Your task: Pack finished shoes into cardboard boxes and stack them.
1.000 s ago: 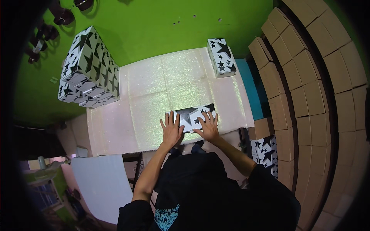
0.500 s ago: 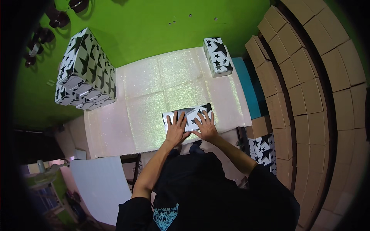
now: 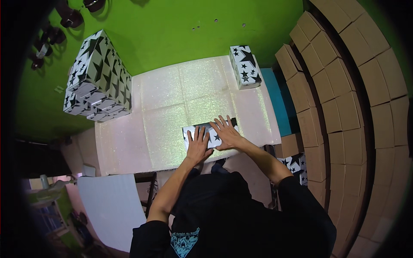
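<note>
Both hands have slid nearer on the star-printed box [image 3: 206, 131], a boxed stack [image 3: 97, 81] standing well left.

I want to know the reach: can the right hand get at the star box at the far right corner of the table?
Probably yes: the right hand lies flat on the near box, and only bare glittery table lies between it and the far box.

Glittery, sparkling table covering [image 3: 180, 99]; matt printed cardboard star-patterned box [image 3: 206, 131]; plain brown matt corrugated cartons [image 3: 344, 86].
</note>
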A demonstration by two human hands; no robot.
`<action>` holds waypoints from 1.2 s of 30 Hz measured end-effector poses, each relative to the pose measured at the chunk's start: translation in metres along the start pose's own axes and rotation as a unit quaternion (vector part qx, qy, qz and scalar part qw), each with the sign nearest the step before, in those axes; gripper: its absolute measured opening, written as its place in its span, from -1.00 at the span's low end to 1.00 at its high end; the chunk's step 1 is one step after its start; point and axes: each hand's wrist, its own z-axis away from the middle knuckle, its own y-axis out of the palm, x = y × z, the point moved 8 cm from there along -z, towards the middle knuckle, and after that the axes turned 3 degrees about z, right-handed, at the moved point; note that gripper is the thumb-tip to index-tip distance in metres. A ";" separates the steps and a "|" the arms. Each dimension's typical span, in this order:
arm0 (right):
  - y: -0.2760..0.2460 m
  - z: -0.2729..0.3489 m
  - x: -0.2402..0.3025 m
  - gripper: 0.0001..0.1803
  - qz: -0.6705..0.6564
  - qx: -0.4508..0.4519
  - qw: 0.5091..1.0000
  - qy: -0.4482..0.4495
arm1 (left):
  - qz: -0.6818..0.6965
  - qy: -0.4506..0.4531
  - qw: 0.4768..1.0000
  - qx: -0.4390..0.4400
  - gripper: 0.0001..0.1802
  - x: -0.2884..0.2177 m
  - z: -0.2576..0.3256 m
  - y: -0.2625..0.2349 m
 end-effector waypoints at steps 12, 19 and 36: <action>-0.003 0.009 -0.001 0.25 -0.026 -0.029 0.999 0.003 | -0.005 -0.062 0.997 0.042 0.54 0.027 -0.022 -0.007; -0.007 0.046 -0.018 0.31 -0.063 -0.110 0.945 0.301 | -0.003 -0.047 0.998 -0.051 0.03 0.014 -0.026 -0.028; 0.003 0.072 -0.004 -0.08 -0.049 -0.118 0.989 0.073 | 0.006 0.052 0.999 0.000 0.00 -0.056 -0.021 0.041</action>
